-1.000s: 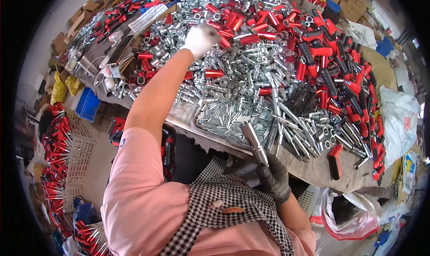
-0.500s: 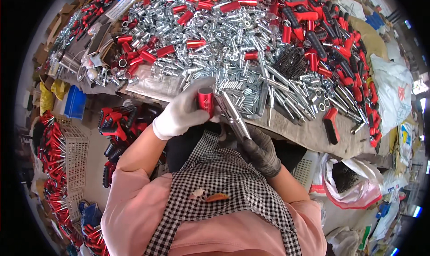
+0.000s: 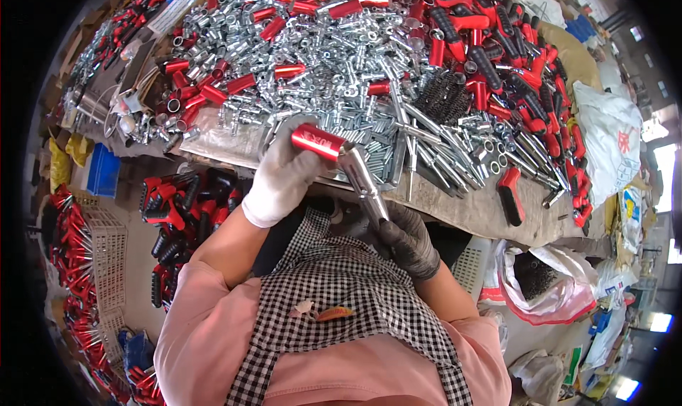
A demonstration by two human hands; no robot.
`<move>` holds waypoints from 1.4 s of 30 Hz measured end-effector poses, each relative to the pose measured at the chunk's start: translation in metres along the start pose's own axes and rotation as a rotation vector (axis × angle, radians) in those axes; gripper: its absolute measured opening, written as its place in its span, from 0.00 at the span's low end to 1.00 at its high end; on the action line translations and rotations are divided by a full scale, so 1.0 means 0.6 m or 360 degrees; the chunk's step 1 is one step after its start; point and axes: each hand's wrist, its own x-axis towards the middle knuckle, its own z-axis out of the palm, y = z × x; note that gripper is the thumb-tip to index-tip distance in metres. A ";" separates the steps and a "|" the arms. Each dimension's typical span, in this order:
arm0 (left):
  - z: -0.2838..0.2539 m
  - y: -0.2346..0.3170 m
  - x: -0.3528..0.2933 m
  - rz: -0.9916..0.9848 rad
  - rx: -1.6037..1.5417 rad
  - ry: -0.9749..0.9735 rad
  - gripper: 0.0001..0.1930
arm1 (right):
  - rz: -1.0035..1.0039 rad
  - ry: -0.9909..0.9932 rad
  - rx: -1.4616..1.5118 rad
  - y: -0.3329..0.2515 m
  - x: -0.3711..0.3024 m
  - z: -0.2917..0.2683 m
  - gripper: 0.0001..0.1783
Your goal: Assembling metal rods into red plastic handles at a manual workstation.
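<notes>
In a white glove, my left hand is closed around a short red metal sleeve. The sleeve lies nearly level, its right end up against the top of a chrome metal tube. Whether one is inside the other I cannot tell. My right hand, gloved in dark grey, grips the lower end of that slanting tube. Both hands are just in front of the bench's near edge. Behind them lie many small steel pins in a shallow tray.
Loose chrome fittings heap across the bench. Red-and-black handles pile up on the right, one lone handle near the edge. A white sack stands below right, a plastic crate below left.
The red sleeve has tipped from upright to nearly level, bringing its end to the chrome tube's top. My left hand has turned with it. The right hand keeps its hold.
</notes>
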 end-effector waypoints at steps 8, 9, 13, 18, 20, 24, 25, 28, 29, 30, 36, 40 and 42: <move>0.029 0.006 0.031 0.0095 -0.0050 -0.0521 0.25 | -0.0011 -0.0058 -0.0026 0.023 0.022 -0.024 0.37; 0.064 -0.018 0.025 0.0237 -0.0561 -0.0390 0.23 | 0.0071 -0.0090 0.0064 0.025 0.025 -0.021 0.38; 0.090 -0.004 0.028 0.0017 -0.1193 -0.0302 0.20 | 0.0145 -0.0191 0.0515 0.031 0.038 0.020 0.37; 0.093 0.012 0.024 -0.0155 -0.1138 -0.0121 0.24 | 0.0059 -0.0323 0.0355 0.040 0.049 0.054 0.30; 0.097 0.017 0.013 -0.0295 -0.1107 0.0140 0.22 | 0.0079 -0.0325 0.0284 0.044 0.047 0.064 0.33; 0.083 0.018 -0.004 -0.0341 -0.1191 0.0267 0.21 | 0.0061 -0.0022 0.0246 0.048 0.030 0.089 0.38; 0.068 0.004 -0.009 -0.0300 -0.1214 0.0102 0.26 | 0.0036 -0.0022 0.0242 0.052 0.025 0.087 0.38; 0.063 -0.015 -0.022 -0.0026 -0.0891 -0.0051 0.29 | -0.0040 0.0142 -0.0015 0.043 0.008 0.093 0.38; 0.059 -0.012 -0.027 -0.0025 -0.0888 -0.0041 0.29 | -0.0010 0.0139 -0.0011 0.045 0.004 0.092 0.40; 0.055 -0.006 -0.032 -0.0026 -0.0769 -0.0070 0.27 | -0.0007 0.0133 -0.0009 0.045 0.004 0.093 0.40; 0.014 0.009 -0.038 -0.0133 -0.0633 -0.0346 0.43 | 0.0106 0.0091 0.0122 0.046 0.003 0.095 0.41; 0.023 0.013 -0.031 -0.0143 -0.0645 -0.0356 0.43 | 0.0052 0.0151 -0.0008 0.040 -0.003 0.083 0.35; 0.016 0.014 -0.028 -0.0116 -0.0440 -0.0382 0.45 | 0.0009 0.0121 -0.0100 0.037 -0.004 0.082 0.31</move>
